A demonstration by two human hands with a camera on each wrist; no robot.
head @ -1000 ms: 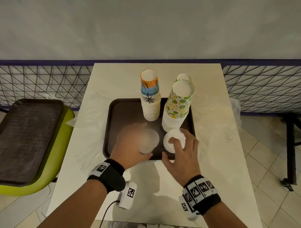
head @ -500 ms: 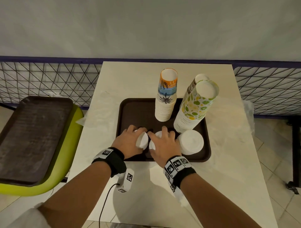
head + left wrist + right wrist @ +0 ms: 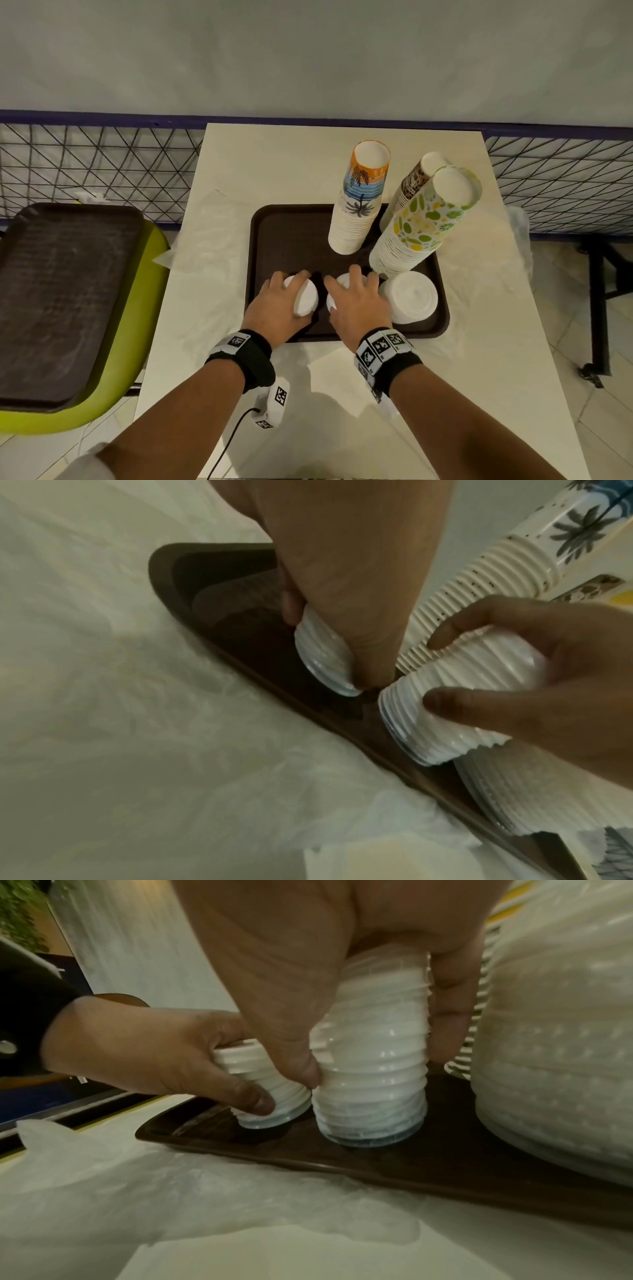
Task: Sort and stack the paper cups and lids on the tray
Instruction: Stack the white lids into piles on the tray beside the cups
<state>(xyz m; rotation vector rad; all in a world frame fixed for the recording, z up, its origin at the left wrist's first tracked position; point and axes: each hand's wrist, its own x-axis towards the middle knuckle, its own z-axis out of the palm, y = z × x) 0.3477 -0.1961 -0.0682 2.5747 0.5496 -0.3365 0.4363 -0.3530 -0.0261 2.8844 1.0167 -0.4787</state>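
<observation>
On the brown tray [image 3: 284, 240], my left hand [image 3: 286, 299] grips a short, tilted stack of white lids [image 3: 306, 298] near the front edge. Just to its right, my right hand [image 3: 356, 299] grips a taller stack of small white lids [image 3: 339, 282] from above. In the right wrist view that taller lid stack [image 3: 373, 1069] stands upright on the tray [image 3: 445, 1150], with the left hand's lid stack [image 3: 274, 1093] leaning beside it. A wider lid stack [image 3: 409, 296] sits at the front right. Behind stand three cup stacks: palm-print [image 3: 361, 205], lime-print [image 3: 421, 222], brown-print [image 3: 412, 180].
Crumpled clear plastic wrap [image 3: 209, 240] lies on the white table [image 3: 274, 161] left of the tray. A second brown tray [image 3: 61, 294] rests on a green chair [image 3: 137, 342] at the left. A wire fence [image 3: 102, 164] runs behind the table.
My right hand left the wide lid stack and moved left onto the smaller stack. My left hand brought its lid stack down onto the tray beside it.
</observation>
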